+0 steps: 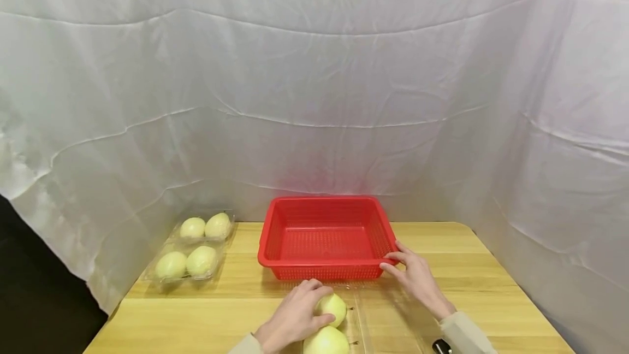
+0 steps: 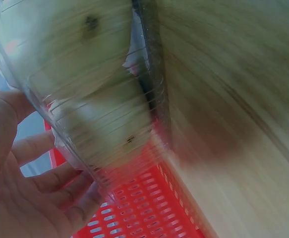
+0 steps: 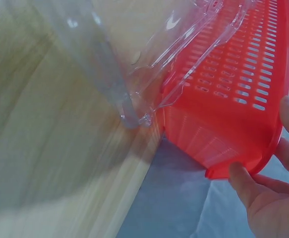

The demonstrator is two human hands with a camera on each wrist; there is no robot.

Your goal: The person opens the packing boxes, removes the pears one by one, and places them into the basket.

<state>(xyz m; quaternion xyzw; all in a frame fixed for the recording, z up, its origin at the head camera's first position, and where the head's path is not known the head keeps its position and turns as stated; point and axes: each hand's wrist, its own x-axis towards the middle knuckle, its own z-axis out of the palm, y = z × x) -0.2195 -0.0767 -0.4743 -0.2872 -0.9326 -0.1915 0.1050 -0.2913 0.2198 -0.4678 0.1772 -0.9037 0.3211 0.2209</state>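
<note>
A red plastic basket (image 1: 326, 263) with slotted walls stands near the back of the table. Its front right corner rim is held between the thumb and fingers of my right hand (image 1: 416, 280). Nearer to me, my left hand (image 1: 296, 313) grips a pale yellow-green pear (image 1: 333, 309), thumb on the near side and fingers over the top. A second pear (image 1: 326, 341) sits just in front of it, partly cut off by the frame. Both lie in a clear plastic box (image 2: 60, 121) whose transparent lid (image 3: 129, 106) lies opened to the right.
At the left stand two more clear boxes (image 1: 216, 273) holding several pears (image 1: 172, 265). A small black object (image 1: 441, 346) is beside my right sleeve. The wooden table (image 1: 491, 288) is walled in by grey-white curtain cloth (image 1: 314, 81).
</note>
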